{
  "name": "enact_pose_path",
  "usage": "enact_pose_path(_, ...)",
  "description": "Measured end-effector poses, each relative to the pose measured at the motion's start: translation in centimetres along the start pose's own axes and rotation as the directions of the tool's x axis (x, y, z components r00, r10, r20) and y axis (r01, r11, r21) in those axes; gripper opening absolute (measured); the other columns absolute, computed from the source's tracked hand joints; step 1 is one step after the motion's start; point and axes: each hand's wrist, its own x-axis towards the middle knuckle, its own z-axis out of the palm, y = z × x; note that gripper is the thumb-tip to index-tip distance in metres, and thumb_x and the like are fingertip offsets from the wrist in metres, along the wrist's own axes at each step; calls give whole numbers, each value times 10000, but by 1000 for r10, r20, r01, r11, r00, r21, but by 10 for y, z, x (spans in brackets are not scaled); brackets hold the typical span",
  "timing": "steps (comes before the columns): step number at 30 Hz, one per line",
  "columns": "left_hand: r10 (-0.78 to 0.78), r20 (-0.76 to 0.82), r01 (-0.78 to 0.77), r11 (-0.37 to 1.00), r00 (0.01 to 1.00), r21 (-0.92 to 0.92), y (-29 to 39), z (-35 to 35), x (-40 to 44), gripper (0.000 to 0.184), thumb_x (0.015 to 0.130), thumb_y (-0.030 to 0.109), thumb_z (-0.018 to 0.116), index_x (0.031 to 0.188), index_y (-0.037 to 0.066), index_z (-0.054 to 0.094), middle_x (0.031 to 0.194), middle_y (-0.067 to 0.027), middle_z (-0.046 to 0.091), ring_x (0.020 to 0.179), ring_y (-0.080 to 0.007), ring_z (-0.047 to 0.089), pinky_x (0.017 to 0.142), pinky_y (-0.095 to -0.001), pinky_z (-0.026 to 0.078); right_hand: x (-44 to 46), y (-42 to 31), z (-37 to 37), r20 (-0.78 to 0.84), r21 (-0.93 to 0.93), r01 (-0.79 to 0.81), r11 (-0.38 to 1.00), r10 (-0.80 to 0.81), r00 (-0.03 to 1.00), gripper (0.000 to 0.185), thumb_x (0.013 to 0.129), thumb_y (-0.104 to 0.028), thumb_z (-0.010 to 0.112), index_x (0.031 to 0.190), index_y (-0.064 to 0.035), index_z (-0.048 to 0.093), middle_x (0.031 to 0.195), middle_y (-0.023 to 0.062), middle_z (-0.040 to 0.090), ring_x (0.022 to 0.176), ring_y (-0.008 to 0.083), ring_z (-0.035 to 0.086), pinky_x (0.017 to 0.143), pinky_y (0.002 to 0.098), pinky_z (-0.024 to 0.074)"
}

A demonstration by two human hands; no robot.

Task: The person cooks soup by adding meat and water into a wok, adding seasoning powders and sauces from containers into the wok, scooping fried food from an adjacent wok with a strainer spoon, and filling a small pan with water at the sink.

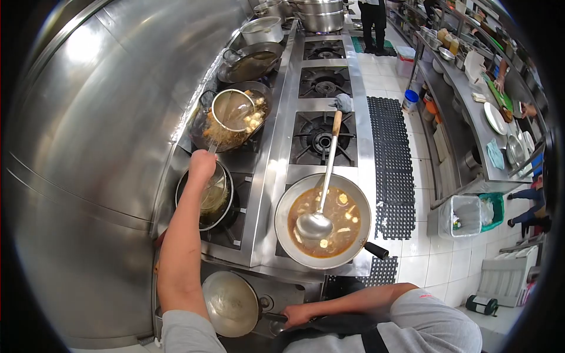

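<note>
My left hand (203, 163) is closed round the handle of a round mesh strainer (231, 109). The strainer's bowl is over a wok of oil (206, 130), with pale and browned fried pieces (254, 122) beside its rim. Low in the view, my right hand (298, 315) is closed on the dark handle of a pan (231, 300); the pan looks bare inside. Between the arms, a large pan of brown soup (300, 253) rests on the stove, holding pale pieces. A ladle (315, 225) lies in it, its wooden-ended handle pointing away.
Below the strainer sits a pot of oil (226, 215). Behind are another wok (250, 65) and large pots (262, 29). Burners (322, 140) line the stove. To the right are a black floor mat (391, 170), bins (462, 215) and a counter (471, 126) where other people's hands work.
</note>
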Motion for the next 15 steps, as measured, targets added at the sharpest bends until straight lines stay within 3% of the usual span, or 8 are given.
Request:
enact_pose_path(3,77,-67,-48,933,995,356,54,-4,-6,279,864,145,572,982,-69,706,1002,-286,701,963,-441,682,873,-499,526,-5,-4,-3,-11,2,4,1000,-4,1000,449,795,-338,702,1066,19,677,919,190,720,846,285,686,765,411,523)
enact_pose_path(6,28,-82,10,907,996,420,108,-8,-20,298,876,165,564,1019,-51,712,1070,-290,688,1062,-436,658,910,-496,527,-8,-3,-3,-41,11,39,999,-39,998,444,799,-340,701,1060,17,676,922,192,721,861,287,689,776,412,526)
enact_pose_path(9,28,-75,10,886,997,464,113,4,-1,315,877,201,581,1037,-36,713,1094,-294,682,1069,-433,658,912,-491,529,-12,-1,-2,-84,72,81,994,-75,994,415,801,-330,674,1024,20,682,893,208,715,829,304,690,743,421,519)
enact_pose_path(15,189,-4,-163,858,982,487,104,-1,14,317,891,219,571,1043,-22,711,1075,-296,682,1044,-452,653,911,-517,520,-18,-4,-6,-73,153,62,986,-51,996,386,811,-326,664,1005,7,684,835,181,708,770,281,669,709,412,510)
